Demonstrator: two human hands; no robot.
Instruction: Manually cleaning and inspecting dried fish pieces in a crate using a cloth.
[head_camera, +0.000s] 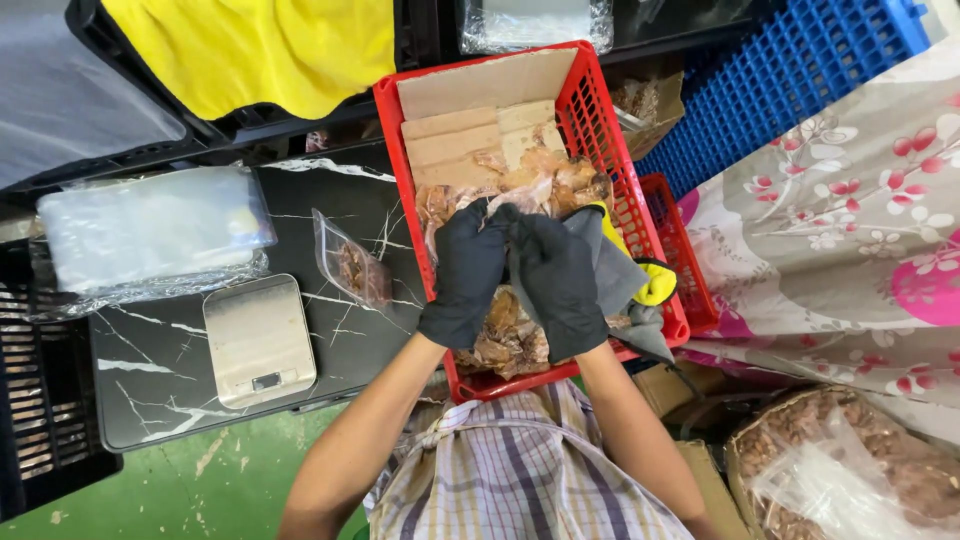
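Observation:
Both my hands wear black gloves and meet over a red plastic crate (602, 128) lined with brown cardboard. The crate holds a heap of brown dried pieces in clear film (545, 182). My left hand (466, 272) and my right hand (556, 280) pinch a clear bag of the brown pieces between their fingertips, just above the heap. A grey and yellow glove (632, 272) lies on the crate's right rim, beside my right hand.
A small silver scale (258, 338) and a small clear filled bag (352, 264) sit on a black marbled tabletop (160, 380). A stack of clear bags (150, 232) lies at the left. A blue crate (790, 70), floral cloth (850, 220) and a basket of brown pieces (850, 460) stand right.

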